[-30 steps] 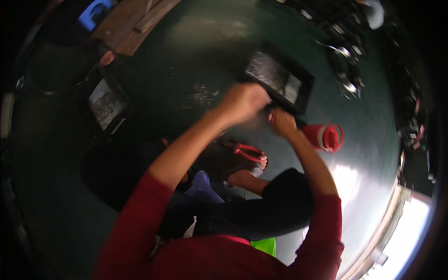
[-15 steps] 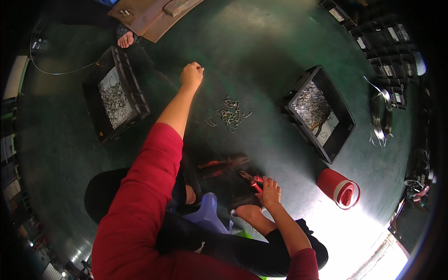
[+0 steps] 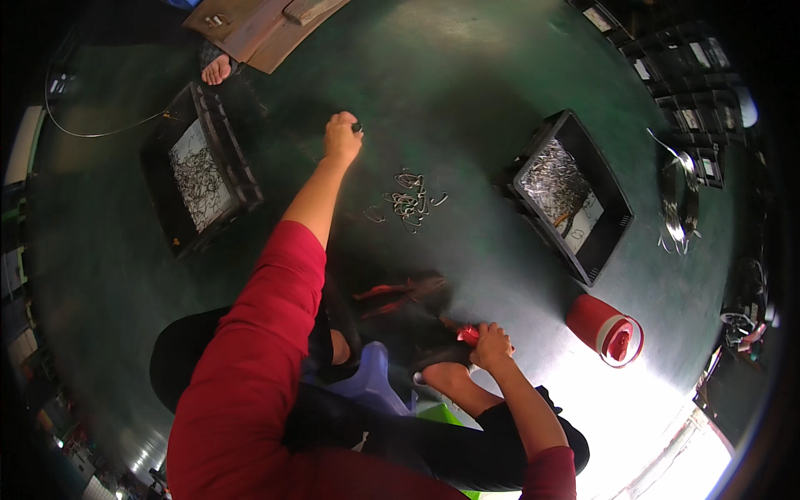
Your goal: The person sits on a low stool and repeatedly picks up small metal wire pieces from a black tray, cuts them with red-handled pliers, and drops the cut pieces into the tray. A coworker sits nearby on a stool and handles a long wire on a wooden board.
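My left hand (image 3: 341, 137) is stretched out over the floor, its fingers closed round a small dark thing (image 3: 357, 127) too little shown to name. Near my knee, my right hand (image 3: 493, 346) grips red-handled pliers (image 3: 468, 335); the jaws point up and left and are hard to make out. Between my hands lies a loose heap of bent wire hooks (image 3: 408, 202) on the green floor. A second pair of red-handled pliers (image 3: 404, 293) rests just left of the held pair, in shadow between my feet.
Black crates with many wire pieces stand at left (image 3: 242, 179) and right (image 3: 612, 183). A red jug (image 3: 596, 325) sits right of my right hand; a wire coil (image 3: 683, 204) lies farther right. Cardboard (image 3: 258, 37) and another person's foot (image 3: 217, 70) are at the far left. A purple stool (image 3: 371, 379) is under me.
My left hand has turned a little, so the dark thing in it now shows. My right hand has shifted slightly down and right, and the pliers have turned in its grip.
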The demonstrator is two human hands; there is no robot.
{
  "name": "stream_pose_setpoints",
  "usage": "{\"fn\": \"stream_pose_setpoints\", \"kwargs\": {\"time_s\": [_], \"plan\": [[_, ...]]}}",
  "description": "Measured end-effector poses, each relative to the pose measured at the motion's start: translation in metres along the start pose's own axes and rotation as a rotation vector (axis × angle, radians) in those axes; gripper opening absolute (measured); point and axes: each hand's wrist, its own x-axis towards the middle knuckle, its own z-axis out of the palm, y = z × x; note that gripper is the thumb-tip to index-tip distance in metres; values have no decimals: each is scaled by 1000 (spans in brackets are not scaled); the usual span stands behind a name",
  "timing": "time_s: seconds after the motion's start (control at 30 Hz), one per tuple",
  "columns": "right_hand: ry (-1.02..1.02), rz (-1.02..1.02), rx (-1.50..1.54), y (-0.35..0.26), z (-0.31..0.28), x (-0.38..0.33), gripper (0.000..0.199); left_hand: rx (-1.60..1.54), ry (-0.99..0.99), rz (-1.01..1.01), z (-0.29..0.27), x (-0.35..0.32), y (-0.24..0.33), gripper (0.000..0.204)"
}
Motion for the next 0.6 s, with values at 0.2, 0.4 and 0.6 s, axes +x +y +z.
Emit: {"fn": "stream_pose_setpoints", "kwargs": {"time_s": [0.2,0.4,0.6], "plan": [[75,25,388,22,-21,-68,55,76,83,-10,-3,-16,-1,26],[-1,-146,927,19,-51,-118,51,257,102,-30,10,-21,13,19],[-94,-412,1581,6,-79,-134,45,161,40,164,-9,0,58,11]]}}
